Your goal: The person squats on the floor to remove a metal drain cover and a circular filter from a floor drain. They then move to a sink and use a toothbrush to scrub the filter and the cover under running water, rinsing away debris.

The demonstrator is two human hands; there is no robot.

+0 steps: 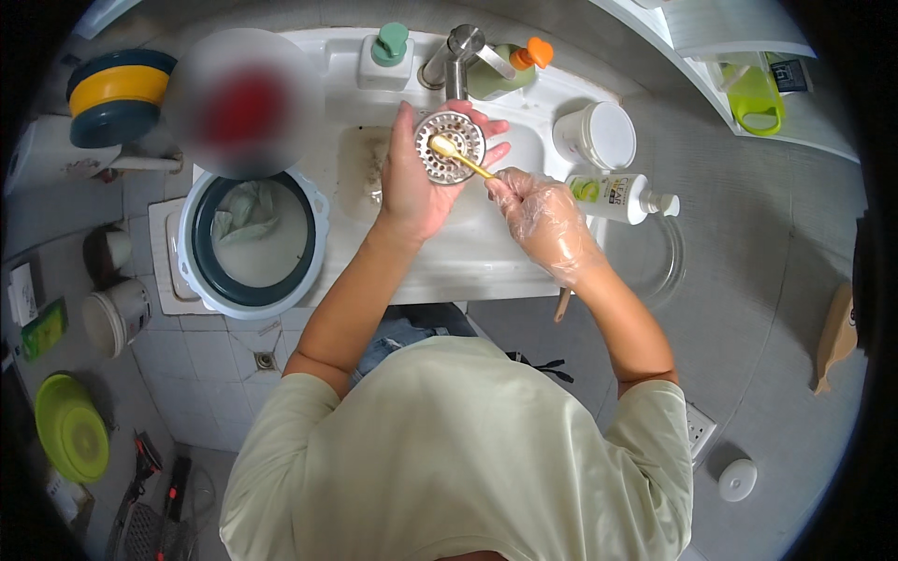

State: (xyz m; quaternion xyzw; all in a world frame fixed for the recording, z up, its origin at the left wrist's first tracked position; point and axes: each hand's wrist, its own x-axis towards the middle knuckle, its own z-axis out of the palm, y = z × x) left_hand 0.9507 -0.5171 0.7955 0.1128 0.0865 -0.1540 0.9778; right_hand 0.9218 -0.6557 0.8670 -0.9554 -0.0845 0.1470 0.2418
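Over the white sink [421, 262], my left hand [412, 192] is bare and holds up a round metal drain strainer [432, 170] full of small holes. My right hand [550, 220], in a clear plastic glove, pinches the handle of a thin gold-coloured tool [475, 168]. Its rounded, spoon-like head rests inside the strainer; whether it is a spoon or a small brush I cannot make out. Behind the strainer stands the metal faucet [456, 70]. Brownish residue and something shiny show in the basin left of my left hand.
A blue-grey basin [192, 252] with a wet cloth [248, 213] sits left. Behind are a green-topped bottle [385, 61] and an orange-pump bottle [500, 79]. A white tub [599, 136], a lying white bottle [613, 196] and a glass bowl [669, 266] line the right.
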